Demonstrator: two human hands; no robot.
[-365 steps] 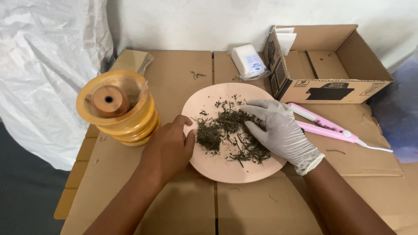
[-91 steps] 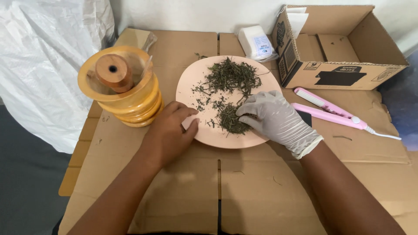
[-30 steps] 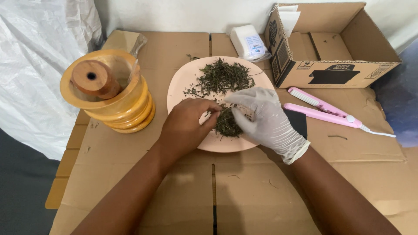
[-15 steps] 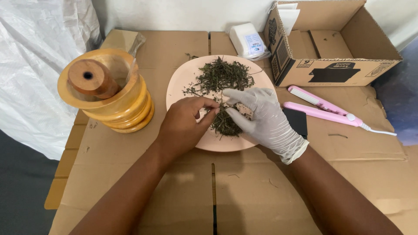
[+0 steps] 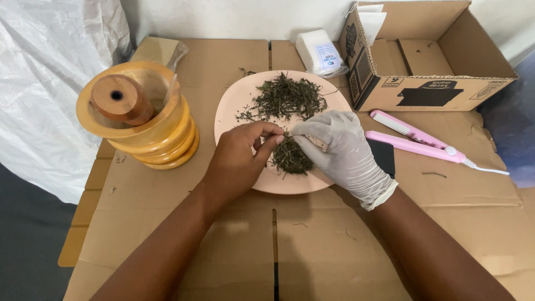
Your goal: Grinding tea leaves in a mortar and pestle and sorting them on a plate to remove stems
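Dried herbs (image 5: pixel 287 100) lie on the pink plate (image 5: pixel 234 108) in two heaps, apparently to keep sorted from unsorted. My left hand (image 5: pixel 239 159) and gloved right hand (image 5: pixel 340 147) meet over the nearer heap (image 5: pixel 290 159), fingertips pinched around a sprig.

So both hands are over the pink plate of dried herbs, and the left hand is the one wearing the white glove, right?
Not quite. In the head view the right hand wears the white glove; the left hand is bare. Both are over the pink plate of dried herbs.
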